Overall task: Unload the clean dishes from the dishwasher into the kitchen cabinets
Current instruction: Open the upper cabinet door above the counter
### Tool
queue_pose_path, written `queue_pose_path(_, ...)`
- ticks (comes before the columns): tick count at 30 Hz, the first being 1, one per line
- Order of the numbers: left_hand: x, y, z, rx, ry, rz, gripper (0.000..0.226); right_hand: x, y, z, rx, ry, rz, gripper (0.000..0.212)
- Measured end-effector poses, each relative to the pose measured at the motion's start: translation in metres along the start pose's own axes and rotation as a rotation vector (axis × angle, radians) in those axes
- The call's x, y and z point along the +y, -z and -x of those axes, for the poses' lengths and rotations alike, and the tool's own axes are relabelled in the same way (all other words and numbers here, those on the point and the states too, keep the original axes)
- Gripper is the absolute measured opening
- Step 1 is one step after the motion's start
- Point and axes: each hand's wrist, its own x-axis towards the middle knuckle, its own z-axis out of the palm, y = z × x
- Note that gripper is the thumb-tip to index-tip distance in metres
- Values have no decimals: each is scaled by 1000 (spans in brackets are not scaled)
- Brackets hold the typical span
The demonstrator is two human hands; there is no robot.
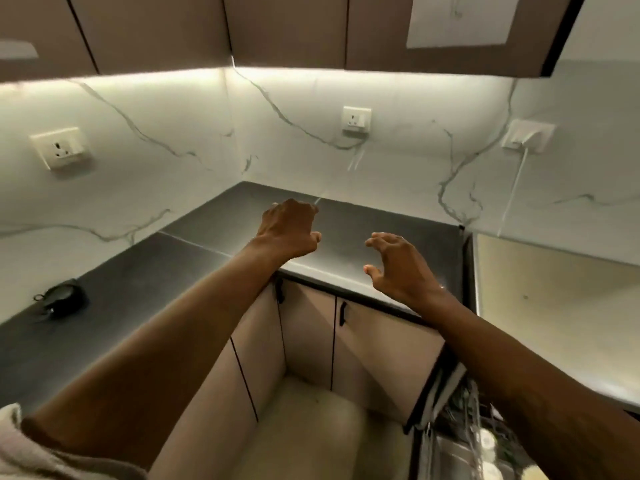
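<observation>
Head view: left hand (289,230) and right hand (398,265) hover over the dark bench (207,220), fingers spread and curled, empty. Dishwasher (460,431) open at lower right; its dishes (486,441), likely fragile and slippery, are best gripped by rims.

Much of the dishwasher and cabinets falls outside or behind the arms

At about 5 o'clock the open dishwasher (460,441) is cut by the bottom edge and crossed by the right forearm, so its rack contents read only as pale, blurred shapes that cannot be identified. The upper cabinets (287,26) at 12 o'clock are clipped by the top edge. A small dark object (62,300) on the tabletop (207,223) at 9 o'clock is too blurred to name. The left hand (289,230) curls away, hiding its fingers' tips. A pale sleeve (41,455) at 7 o'clock runs off the corner.
</observation>
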Motion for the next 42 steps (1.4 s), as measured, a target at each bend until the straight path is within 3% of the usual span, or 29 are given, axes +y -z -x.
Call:
queue_pose_path(9, -34, 37, -129, 170, 24, 116, 68, 0, 37, -181, 269, 73, 104, 57)
queue_pose_path(16, -25, 56, -297, 298, 70, 363, 63, 44, 79, -337, 580, 169, 250, 50)
queue_pose_path(23, 0, 55, -435, 309, 389, 1160, 52, 76, 101, -450, 658, 301, 516, 55)
queue_pose_path(26, 11, 58, -463, 258, 428, 1459, 44, 80, 99, -475, 646, 283, 565, 68)
queue_pose_path(31, 20, 69, -490, 57, 446, 2178, 38, 85, 94, -492, 670, 256, 593, 76)
queue_pose_path(35, 17, 66, -493, 26, 401, 2262, 32, 82, 89, -494, 703, 236, 584, 76)
queue_pose_path(42, 5, 53, -456, -18, 448, 2180, 3, 65, 82, -471, 801, 238, 564, 76)
